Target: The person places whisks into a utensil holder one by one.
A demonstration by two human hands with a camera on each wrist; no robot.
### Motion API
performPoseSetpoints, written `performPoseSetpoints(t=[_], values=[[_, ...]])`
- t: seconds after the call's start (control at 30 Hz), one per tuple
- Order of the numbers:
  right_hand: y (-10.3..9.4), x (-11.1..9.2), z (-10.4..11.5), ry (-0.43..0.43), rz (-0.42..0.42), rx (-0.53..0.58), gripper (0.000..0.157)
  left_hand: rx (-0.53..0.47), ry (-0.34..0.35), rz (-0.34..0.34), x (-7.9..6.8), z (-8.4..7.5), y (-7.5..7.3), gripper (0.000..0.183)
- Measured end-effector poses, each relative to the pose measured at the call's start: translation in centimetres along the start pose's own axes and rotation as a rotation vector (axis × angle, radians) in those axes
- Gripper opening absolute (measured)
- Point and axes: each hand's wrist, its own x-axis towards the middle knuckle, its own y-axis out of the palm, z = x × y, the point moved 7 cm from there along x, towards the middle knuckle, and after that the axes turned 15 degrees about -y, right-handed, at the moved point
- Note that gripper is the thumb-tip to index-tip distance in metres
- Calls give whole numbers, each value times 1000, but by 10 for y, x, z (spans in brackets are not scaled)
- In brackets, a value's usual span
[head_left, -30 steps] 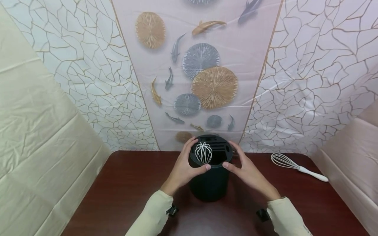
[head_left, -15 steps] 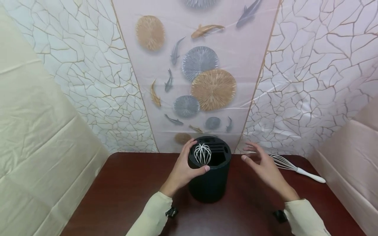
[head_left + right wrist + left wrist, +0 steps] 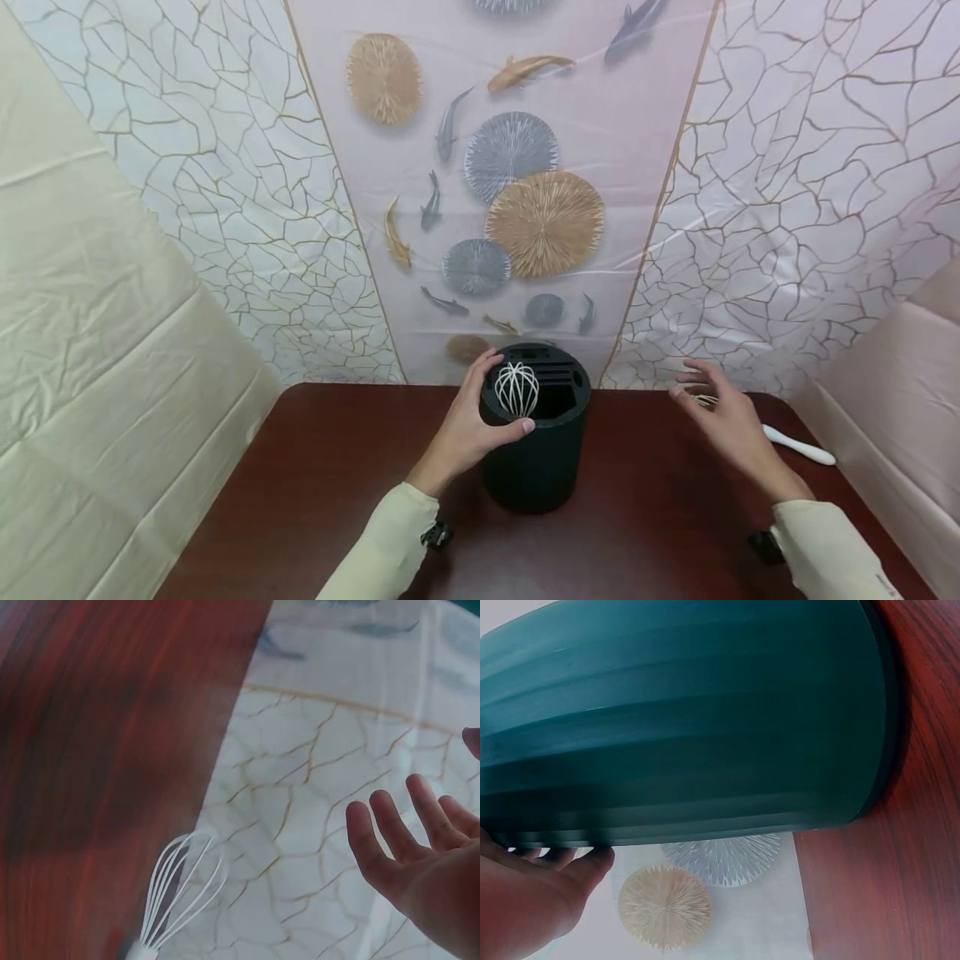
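1. Left hand (image 3: 467, 421) grips the rim of the holder (image 3: 531, 471); right hand (image 3: 729, 421), fingers spread around nothing, hovers well right of it.
2. Worktop (image 3: 352, 475) lies beneath the holder.
3. Holder stands upright, dark.
4. Loose whisk (image 3: 799, 447) lies right of the holder.
5. Second whisk (image 3: 517, 389) sits inside the holder, wires up.

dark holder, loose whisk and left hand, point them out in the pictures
Dark holder (image 3: 536, 463): head view, on its front wall.
Loose whisk (image 3: 799, 446): head view, on its white handle.
Left hand (image 3: 465, 430): head view, on the back of it.
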Motion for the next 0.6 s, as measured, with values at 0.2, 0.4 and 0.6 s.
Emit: performPoseSetpoints(t=[0.2, 0.4, 0.6], values=[[-10, -6, -24, 30, 34, -53, 60, -3, 2, 10, -2, 0, 1, 94], [-18, -15, -55, 49, 78, -119, 61, -4, -1, 32, -2, 1, 4, 93], [-20, -21, -88, 49, 151, -169, 59, -7, -7, 15, -1, -2, 1, 94]])
